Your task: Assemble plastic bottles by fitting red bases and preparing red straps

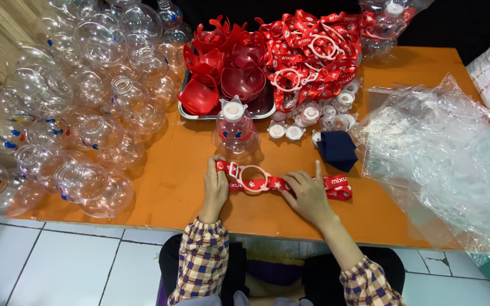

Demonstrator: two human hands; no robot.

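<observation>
Pressing a red strap (282, 182) with its pale ring (254, 178) flat on the orange table (171, 187), the left hand (215, 187) pinches one end, fingers together, while the right hand (307, 195), at three o'clock, holds the middle with its forefinger raised.

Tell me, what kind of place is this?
Probably a small workshop where toy-like bottles get put together by hand. Heaps of clear round bottles, a tray of red cups and a pile of red straps crowd the orange table.

Head-worn view, steeply down onto table (426, 62)
</observation>
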